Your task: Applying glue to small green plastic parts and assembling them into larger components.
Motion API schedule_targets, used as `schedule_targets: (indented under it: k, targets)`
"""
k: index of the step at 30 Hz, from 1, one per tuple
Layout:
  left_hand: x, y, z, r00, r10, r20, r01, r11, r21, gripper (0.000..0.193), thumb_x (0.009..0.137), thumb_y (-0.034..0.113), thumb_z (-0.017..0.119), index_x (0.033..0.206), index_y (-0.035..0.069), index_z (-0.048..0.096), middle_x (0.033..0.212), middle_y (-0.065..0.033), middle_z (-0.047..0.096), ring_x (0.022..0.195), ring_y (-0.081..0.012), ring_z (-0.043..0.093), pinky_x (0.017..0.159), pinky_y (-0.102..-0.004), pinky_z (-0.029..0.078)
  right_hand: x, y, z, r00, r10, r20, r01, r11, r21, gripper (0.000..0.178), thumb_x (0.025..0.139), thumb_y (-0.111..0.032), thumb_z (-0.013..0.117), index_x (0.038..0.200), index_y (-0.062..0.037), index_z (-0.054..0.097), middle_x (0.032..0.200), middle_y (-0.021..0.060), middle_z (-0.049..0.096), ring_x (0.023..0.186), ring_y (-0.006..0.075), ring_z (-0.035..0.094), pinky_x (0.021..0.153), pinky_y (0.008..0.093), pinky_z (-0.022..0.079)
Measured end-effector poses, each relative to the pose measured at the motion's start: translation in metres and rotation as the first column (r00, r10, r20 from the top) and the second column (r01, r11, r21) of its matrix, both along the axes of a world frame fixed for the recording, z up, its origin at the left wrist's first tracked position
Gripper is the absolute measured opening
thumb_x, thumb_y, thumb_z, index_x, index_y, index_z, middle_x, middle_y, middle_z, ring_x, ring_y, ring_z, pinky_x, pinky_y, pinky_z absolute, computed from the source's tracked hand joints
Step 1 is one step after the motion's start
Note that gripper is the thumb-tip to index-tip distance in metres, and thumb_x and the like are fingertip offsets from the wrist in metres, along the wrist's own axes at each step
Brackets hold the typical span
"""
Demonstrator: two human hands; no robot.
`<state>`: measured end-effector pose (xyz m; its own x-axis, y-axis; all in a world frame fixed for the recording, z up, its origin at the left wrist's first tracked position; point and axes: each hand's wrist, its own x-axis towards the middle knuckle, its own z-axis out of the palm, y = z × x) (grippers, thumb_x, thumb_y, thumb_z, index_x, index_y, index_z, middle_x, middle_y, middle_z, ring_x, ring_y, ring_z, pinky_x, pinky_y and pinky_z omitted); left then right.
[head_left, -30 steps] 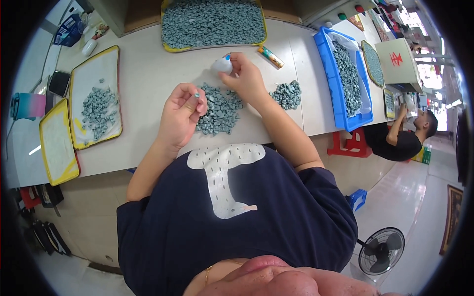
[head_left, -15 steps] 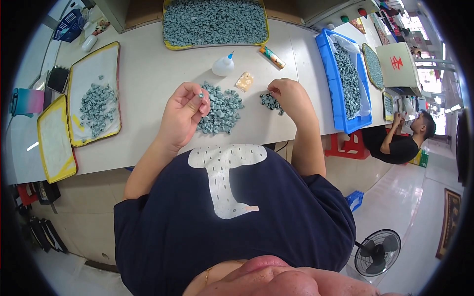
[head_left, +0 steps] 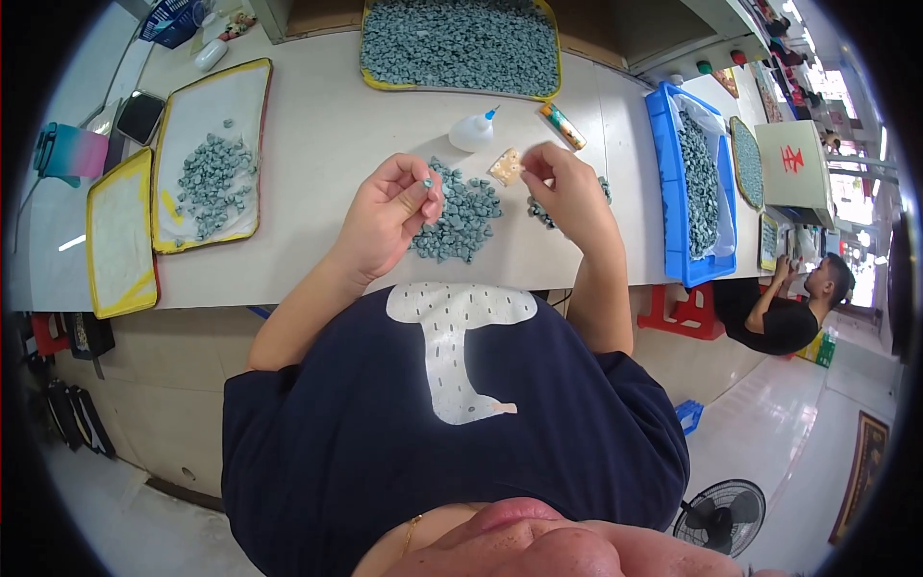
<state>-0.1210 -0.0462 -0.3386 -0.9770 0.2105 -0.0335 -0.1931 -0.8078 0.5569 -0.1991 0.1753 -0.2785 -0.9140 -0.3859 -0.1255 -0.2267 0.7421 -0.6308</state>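
Head view: left fingers (head_left: 413, 199) pinch a shiny teal bit (head_left: 428, 183); right fingers (head_left: 545, 159) curl, hold and opening unclear.

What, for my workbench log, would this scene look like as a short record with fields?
Left hand: pinching a small teal piece beside a pile of grey-green stone-like pieces
Right hand: near a small tan patterned square, contact unclear; partly hiding a smaller dark-green pile
Beyond hands: translucent white bottle with blue tip; green-and-orange cylinder
Far edge: full, yellow-rimmed rectangular tray
Left side: yellow-rimmed, white-lined tray, partly covered with pieces
Right side: blue plastic crate of pieces
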Motion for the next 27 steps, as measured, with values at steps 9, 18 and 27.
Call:
schedule_targets:
  k: [9, 18, 27]
  targets:
    - [0.003, -0.001, -0.002, 0.999, -0.039, 0.003, 0.039, 0.998, 0.053, 0.003, 0.095, 0.008, 0.052, 0.095, 0.006, 0.049, 0.087, -0.0055, 0.054, 0.076, -0.0146, 0.050, 0.074, -0.0262, 0.044, 0.033, -0.055, -0.018, 0.906, 0.198, 0.373, 0.164, 0.648, -0.743, 0.014, 0.089, 0.001, 0.060, 0.102, 0.0042, 0.063, 0.095, 0.0067, 0.064, 0.078, 0.0115, 0.061, 0.071, 0.0243, 0.051]
    - [0.002, -0.007, -0.005, 0.999, -0.050, -0.006, 0.051, 0.991, 0.123, 0.003, 0.096, 0.008, 0.051, 0.096, 0.006, 0.049, 0.088, -0.0049, 0.053, 0.078, -0.0147, 0.050, 0.075, -0.0269, 0.044, 0.034, -0.063, -0.027, 0.936, 0.151, -0.319, -0.279, 0.869, -0.408, 0.023, 0.084, 0.001, 0.064, 0.106, -0.0028, 0.068, 0.092, 0.0081, 0.066, 0.079, 0.0125, 0.064, 0.067, 0.0214, 0.051]
    - [0.006, -0.005, -0.005, 1.000, 0.024, -0.006, -0.024, 1.000, -0.013, 0.004, 0.096, 0.006, 0.050, 0.099, 0.005, 0.050, 0.091, -0.0047, 0.054, 0.079, -0.0132, 0.050, 0.074, -0.0258, 0.044, 0.041, -0.068, -0.025, 0.919, 0.004, -0.395, -0.207, 0.857, -0.473, 0.023, 0.077, 0.004, 0.069, 0.099, -0.0026, 0.070, 0.091, 0.0088, 0.068, 0.075, 0.0143, 0.066, 0.061, 0.0229, 0.053]
